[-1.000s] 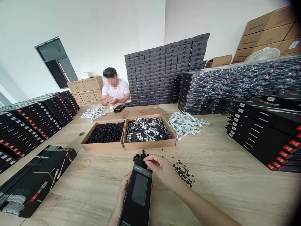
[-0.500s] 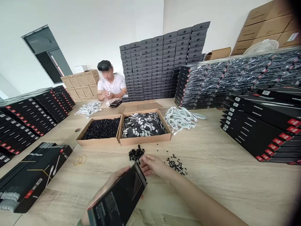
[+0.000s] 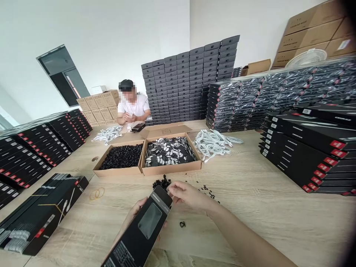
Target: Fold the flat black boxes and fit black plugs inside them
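Observation:
My left hand (image 3: 135,211) is wrapped round a slim black box (image 3: 129,237) with a clear window, tilted with its far end raised. At that end, the bent fingers of my right hand (image 3: 180,192) press together against the box's edge; the fingertips are partly hidden. A small black loop (image 3: 182,224) lies on the table right of the box. Just beyond the box is a heap of small black pieces (image 3: 161,183). More tiny black pieces (image 3: 209,191) are scattered behind my right wrist.
Ahead stand two open cartons, one with black pieces (image 3: 121,157), one with black-and-white pieces (image 3: 169,152). White cables (image 3: 213,142) lie beside them. Black boxes are stacked at left (image 3: 41,144) and right (image 3: 300,148). Rubber bands (image 3: 96,193) lie at left. A co-worker (image 3: 132,105) sits across.
The box has turned so its windowed face shows more fully. My right hand stays at its far end. A black loop now shows on the table where none was visible.

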The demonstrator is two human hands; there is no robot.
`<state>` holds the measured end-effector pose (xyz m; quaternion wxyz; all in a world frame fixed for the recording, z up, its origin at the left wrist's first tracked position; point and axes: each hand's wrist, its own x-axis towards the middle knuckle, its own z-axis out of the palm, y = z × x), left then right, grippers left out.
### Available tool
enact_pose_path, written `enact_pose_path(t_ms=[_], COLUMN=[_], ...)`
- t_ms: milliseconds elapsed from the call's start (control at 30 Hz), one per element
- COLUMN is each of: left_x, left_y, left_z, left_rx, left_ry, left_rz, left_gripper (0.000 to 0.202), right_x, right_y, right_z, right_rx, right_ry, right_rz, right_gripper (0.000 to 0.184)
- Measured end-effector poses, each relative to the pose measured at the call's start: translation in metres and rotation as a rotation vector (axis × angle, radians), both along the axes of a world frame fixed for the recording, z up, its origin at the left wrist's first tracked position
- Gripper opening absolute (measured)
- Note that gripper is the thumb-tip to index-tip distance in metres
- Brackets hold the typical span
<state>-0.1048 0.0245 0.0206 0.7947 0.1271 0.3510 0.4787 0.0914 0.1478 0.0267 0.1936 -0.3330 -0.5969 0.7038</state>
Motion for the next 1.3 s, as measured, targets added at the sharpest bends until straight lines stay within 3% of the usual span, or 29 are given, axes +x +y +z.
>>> enact_pose_path(t_ms=[167,333,533,600,700,800,1000,1100,1300], left_x=[0.0,0.004,0.008,0.008,0.006,0.008,0.015,0.014,0.011], left_y=[0.003,-0.006,-0.008,-0.007,-0.005,-0.006,-0.01,-0.011,-0.012], left_z=[-0.015,-0.014,-0.017,-0.018,-0.019,-0.018,-0.016,-0.014,-0.018], left_rx=[0.044,0.078,0.062,0.065,0.067,0.034,-0.002,0.002,0.014], left_ry=[-0.085,-0.131,-0.164,-0.165,-0.15,-0.113,0.0,-0.005,-0.092], left_rz=[-0.049,-0.008,0.001,0.025,0.026,0.072,0.128,0.126,0.142], left_gripper=[0.046,0.043,0.046,0.048,0.047,0.046,0.045,0.045,0.046], right_x=[-0.012,-0.019,-0.019,-0.018,-0.017,-0.015,-0.014,-0.013,-0.01], right_y=[-0.013,-0.025,-0.025,-0.022,-0.02,-0.023,-0.031,-0.033,-0.032], right_z=[0.01,0.013,0.013,0.013,0.017,0.023,0.029,0.031,0.029], right_rx=[-0.112,-0.209,-0.14,0.003,0.416,0.77,1.19,1.293,1.171], right_ry=[0.106,0.17,0.161,0.138,-0.029,-0.226,-0.344,-0.357,-0.313], right_rz=[-0.004,0.018,-0.007,-0.076,-0.12,-0.063,0.077,0.132,0.102], right_gripper=[0.038,0.038,0.036,0.031,0.021,0.014,0.013,0.016,0.012])
